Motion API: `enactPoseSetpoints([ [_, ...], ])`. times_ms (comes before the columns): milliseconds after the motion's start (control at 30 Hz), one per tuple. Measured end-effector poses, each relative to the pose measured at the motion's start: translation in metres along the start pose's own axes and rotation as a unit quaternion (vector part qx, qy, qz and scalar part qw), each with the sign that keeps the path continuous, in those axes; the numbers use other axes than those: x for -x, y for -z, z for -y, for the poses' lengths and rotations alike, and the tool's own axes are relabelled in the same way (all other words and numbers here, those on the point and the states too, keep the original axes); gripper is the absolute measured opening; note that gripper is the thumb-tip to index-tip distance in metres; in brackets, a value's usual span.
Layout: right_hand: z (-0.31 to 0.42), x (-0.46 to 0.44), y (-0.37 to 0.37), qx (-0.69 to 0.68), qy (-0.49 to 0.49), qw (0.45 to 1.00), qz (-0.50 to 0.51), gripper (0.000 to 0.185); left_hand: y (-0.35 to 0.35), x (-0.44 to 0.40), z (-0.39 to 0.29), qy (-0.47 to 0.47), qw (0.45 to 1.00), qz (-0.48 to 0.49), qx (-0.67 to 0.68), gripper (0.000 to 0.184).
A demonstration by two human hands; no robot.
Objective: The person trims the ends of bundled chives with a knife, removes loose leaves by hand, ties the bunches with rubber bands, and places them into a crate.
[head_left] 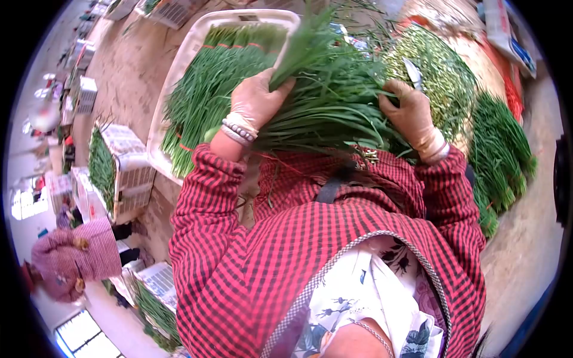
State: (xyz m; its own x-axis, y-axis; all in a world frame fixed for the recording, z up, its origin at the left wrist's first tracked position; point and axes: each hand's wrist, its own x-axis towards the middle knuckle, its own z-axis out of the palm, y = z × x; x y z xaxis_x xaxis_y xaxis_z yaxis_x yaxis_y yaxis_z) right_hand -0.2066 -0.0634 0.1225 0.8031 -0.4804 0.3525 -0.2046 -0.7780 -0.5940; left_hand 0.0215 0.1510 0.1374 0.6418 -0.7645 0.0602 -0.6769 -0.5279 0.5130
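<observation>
Both my hands wear thin pale gloves. My left hand (261,98) grips long green leafy stalks (334,101), which spread across my lap; their upper ends are blurred. At the right side of the same stalks, my right hand (410,113) has its fingers curled, with a knife blade (412,74) sticking up beside it. Left of my left hand lies a white crate (156,128) holding green bundles tied with red bands. Beyond my right hand is a heap of pale cut pieces (441,71).
More green bundles (498,155) lie at the right, by red netting (510,89). Newspaper-lined crates (132,170) of greens stand on the floor at the left. Another person (77,259) in a checked garment is at the lower left.
</observation>
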Motion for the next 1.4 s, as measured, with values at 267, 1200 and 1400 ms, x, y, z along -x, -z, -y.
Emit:
enactPoseSetpoints([
  [267, -0.061, -0.021, 0.044, -0.062, -0.113, 0.983, -0.131, 0.012, -0.011, -0.008, 0.008, 0.048, 0.962, 0.01, 0.268, 0.041],
  [1200, 0.049, 0.044, -0.036, 0.005, 0.088, 0.977, 0.196, 0.043, -0.01, 0.008, 0.012, 0.121, 0.868, -0.092, 0.473, 0.033],
  [1400, 0.066, -0.004, 0.01, -0.225, 0.079, 0.971, -0.01, 0.02, -0.013, 0.027, -0.012, 0.086, 0.869, -0.089, 0.479, 0.028],
])
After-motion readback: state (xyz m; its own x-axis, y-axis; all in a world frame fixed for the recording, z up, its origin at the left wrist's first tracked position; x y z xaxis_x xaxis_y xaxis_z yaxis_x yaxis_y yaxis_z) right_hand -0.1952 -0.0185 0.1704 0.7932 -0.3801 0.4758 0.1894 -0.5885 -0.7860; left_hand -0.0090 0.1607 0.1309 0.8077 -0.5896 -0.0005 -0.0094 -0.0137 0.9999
